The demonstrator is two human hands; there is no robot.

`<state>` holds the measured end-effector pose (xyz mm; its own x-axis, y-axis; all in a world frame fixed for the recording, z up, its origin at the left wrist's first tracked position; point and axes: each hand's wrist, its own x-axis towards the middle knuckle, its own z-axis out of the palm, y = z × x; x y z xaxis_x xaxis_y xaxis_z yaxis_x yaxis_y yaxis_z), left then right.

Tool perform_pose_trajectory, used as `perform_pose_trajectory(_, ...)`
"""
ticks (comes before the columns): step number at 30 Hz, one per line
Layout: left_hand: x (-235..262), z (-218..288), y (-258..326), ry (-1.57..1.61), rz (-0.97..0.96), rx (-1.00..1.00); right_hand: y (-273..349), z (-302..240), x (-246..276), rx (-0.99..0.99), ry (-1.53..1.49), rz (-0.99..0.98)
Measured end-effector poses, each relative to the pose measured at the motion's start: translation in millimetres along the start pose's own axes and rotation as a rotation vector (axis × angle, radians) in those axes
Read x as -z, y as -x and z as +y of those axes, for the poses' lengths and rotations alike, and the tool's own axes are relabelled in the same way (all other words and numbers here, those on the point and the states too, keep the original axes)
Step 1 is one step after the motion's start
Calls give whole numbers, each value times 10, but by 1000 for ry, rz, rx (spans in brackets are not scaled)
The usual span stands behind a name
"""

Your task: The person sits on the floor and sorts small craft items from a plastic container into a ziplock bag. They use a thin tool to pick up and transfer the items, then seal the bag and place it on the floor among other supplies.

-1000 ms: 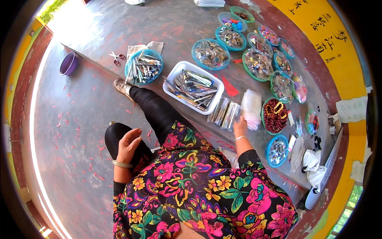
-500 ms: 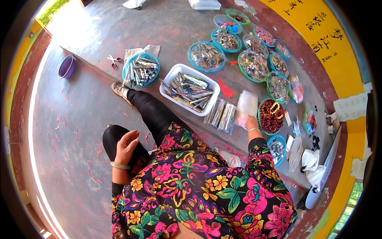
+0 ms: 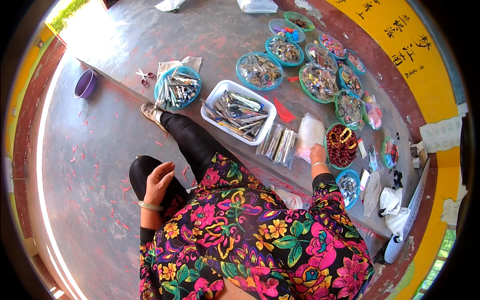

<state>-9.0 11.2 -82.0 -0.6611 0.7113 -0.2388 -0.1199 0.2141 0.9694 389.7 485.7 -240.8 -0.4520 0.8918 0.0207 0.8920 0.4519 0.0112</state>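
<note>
My right hand (image 3: 317, 154) is at the near right corner of a stack of clear plastic bags (image 3: 311, 131), its fingers drawn together on the bag edge; the fingertips are partly hidden. Over my bent knee, my left hand (image 3: 159, 182) hangs loosely curled with the fingers apart and nothing in it. Left of the stack lie clear bags packed with pens (image 3: 278, 145). A white basin (image 3: 204, 114) full of loose pens stands in front of me. Right of my right hand is a bowl of dark red and yellow bead strings (image 3: 342, 145).
Farther left, a blue basket of pens (image 3: 199, 89) sits on a cloth, beside scissors (image 3: 145, 77). A purple bowl (image 3: 85, 84) stands at the far left. Several baskets of bagged small goods (image 3: 260, 71) spread across the back right. A red paper piece (image 3: 283, 110) lies near the basin.
My right hand stays at the plastic bags with hardly any movement. My left hand has not visibly shifted; the view has moved only very slightly.
</note>
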Motion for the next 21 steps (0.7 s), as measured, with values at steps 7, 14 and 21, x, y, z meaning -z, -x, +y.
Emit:
perform_pose_trajectory(7,12,-8,19,2,0,-18,-38,-19,5,-29,-145,-72)
perform_pose_trajectory(14,20,-16,20,32,-6,-38,-53,51,-83,-35,-99,-151)
perform_pose_trajectory(21,29,0,41,53,-4,-38,-74,73,-63,-82,-7,-44)
